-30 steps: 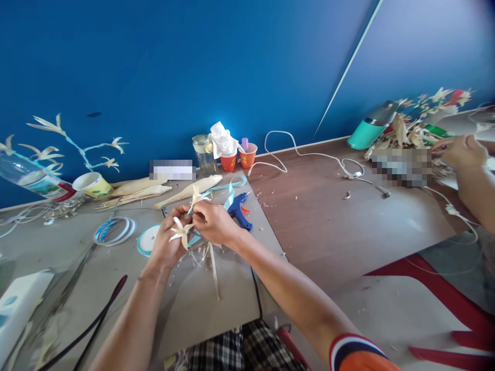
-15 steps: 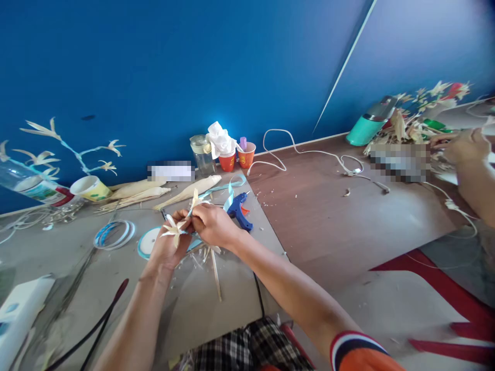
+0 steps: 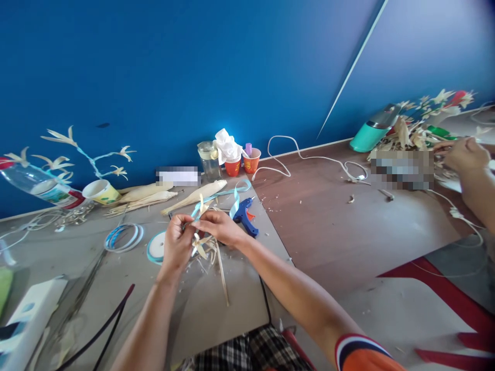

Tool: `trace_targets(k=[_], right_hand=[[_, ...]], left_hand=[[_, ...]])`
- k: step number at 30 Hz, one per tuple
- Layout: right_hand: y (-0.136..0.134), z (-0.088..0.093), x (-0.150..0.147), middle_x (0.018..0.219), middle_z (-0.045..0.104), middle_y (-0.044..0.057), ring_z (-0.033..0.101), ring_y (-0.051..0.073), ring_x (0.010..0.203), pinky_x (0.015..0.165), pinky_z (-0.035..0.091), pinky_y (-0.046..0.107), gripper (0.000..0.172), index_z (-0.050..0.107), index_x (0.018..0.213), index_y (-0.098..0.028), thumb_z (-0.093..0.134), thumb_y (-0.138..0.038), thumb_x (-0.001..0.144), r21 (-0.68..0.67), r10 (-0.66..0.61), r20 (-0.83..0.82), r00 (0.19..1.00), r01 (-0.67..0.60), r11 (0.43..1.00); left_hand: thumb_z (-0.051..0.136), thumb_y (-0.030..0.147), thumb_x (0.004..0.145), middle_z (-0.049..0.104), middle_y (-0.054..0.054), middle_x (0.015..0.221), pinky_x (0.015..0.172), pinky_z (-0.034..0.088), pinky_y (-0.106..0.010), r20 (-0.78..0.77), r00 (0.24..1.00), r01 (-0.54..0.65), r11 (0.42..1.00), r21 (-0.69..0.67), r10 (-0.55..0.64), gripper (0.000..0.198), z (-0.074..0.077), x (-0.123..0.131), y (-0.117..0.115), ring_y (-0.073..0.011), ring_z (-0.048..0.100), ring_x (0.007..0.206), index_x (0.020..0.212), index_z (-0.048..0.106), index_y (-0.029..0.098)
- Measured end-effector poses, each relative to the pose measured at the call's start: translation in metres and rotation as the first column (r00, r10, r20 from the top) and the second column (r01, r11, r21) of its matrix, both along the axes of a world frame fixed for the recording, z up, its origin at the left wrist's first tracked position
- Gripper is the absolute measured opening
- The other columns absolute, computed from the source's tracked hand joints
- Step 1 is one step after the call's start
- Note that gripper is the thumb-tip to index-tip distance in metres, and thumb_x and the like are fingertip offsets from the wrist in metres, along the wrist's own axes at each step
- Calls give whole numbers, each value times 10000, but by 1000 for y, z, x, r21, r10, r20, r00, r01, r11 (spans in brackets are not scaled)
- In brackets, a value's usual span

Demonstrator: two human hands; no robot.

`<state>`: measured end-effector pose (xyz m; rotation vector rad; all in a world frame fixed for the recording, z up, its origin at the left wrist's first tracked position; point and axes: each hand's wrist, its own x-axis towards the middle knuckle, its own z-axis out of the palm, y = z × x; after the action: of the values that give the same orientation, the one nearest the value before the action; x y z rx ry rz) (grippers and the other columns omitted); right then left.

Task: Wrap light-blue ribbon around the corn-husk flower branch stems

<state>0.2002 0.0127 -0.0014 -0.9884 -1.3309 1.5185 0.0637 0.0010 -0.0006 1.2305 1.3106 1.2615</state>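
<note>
My left hand [image 3: 179, 241] and my right hand [image 3: 221, 226] meet over the near table, fingers pinched together on a flower stem made with pale dried husk. One cream husk flower [image 3: 200, 246] hangs below the fingertips, and a small pale husk bud [image 3: 202, 204] sticks up above them. Most of the stem is hidden by my fingers. Light blue ribbon [image 3: 234, 202] trails behind my hands. A blue hot glue gun [image 3: 245, 217] lies just right of my right hand. Left of my left wrist is a ribbon spool [image 3: 157, 247], partly covered.
Dried husks [image 3: 195, 197] lie along the wall beside a paper cup [image 3: 101, 192] and a tilted plastic bottle [image 3: 50, 189]. Ribbon rolls [image 3: 124, 237] rest at left. Red cups [image 3: 251, 161] and a glass jar [image 3: 209, 164] stand behind. Another person's hand [image 3: 466, 157] works at far right.
The husk flower has swung from in front of my left wrist to below my fingertips, as the stem turned. My left hand has rotated upright. The view has shifted slightly.
</note>
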Motion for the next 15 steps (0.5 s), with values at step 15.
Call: trace_targets(k=[15], right_hand=[[1,9,10,576,425,-41,373,79,556,540,308,222,230,448,591,-176,564,-308,739,59,-139,-172,975,151,987]], left_hand=[[744,269,701,695,-74,988,839,480,-309,329,880,361,932,5,-343,427,11,-15,1,-196,642,913,1106,636,186]])
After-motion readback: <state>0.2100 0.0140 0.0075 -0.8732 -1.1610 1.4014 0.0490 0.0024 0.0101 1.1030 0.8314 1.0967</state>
